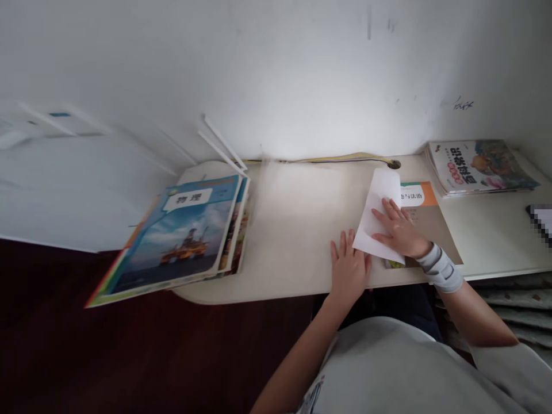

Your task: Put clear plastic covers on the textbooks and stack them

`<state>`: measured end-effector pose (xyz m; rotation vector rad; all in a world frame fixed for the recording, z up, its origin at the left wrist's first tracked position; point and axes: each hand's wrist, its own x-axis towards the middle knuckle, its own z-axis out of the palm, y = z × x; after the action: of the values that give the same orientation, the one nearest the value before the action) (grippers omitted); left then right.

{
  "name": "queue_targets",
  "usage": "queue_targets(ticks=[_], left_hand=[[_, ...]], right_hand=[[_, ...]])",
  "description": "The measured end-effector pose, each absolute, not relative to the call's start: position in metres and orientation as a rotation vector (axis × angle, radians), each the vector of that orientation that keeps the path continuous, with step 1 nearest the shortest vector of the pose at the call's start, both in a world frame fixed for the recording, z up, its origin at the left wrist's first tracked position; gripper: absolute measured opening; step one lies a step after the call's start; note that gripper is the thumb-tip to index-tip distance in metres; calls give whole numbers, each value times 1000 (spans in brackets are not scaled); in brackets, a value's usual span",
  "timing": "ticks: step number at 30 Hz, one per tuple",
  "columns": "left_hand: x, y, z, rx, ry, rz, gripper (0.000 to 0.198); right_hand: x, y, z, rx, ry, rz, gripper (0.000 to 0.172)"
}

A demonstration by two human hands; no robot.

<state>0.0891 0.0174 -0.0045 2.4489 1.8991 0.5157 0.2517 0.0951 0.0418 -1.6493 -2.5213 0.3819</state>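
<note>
My right hand (399, 230) lies flat with spread fingers on a white sheet of paper (376, 221). That sheet slants across the left part of a book (435, 230) with a grey-brown and orange cover, so part of the cover is hidden. A pale grey band (440, 268) wraps the right wrist. To the left, my left hand (349, 261) rests on the desk near its front edge, fingers stretched out, next to the lower corner of the paper. Nothing shows in the left hand.
A stack of books (185, 230) overhangs the left end of the white desk (288, 230). More books (480, 167) are piled at the back right. A dark-edged device (541, 221), partly blurred, lies at the far right. Cables (328, 158) run along the wall to a hole.
</note>
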Motion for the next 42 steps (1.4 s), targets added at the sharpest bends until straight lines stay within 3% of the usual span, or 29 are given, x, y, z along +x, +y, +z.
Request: queue_targets(ticks=[5, 11, 19, 27, 30, 36, 42], left_hand=[[62, 17, -15, 2325, 1980, 500, 68], [42, 21, -16, 2220, 1801, 656, 58], [37, 16, -18, 2083, 1798, 864, 59], [44, 18, -14, 2333, 1882, 706, 42], [44, 18, -15, 2360, 1878, 707, 40], [44, 17, -17, 2261, 1889, 785, 40], [45, 18, -14, 2217, 1882, 770, 39]], right_hand=[[252, 92, 32, -1685, -2479, 270, 64], [241, 89, 30, -1649, -2485, 133, 59], [211, 84, 30, -1508, -2560, 55, 56], [207, 98, 37, -1327, -2699, 219, 53], [210, 140, 50, -1521, -2540, 198, 56], [213, 204, 50, -1791, -2433, 405, 82], [219, 202, 34, -1792, -2475, 313, 75]])
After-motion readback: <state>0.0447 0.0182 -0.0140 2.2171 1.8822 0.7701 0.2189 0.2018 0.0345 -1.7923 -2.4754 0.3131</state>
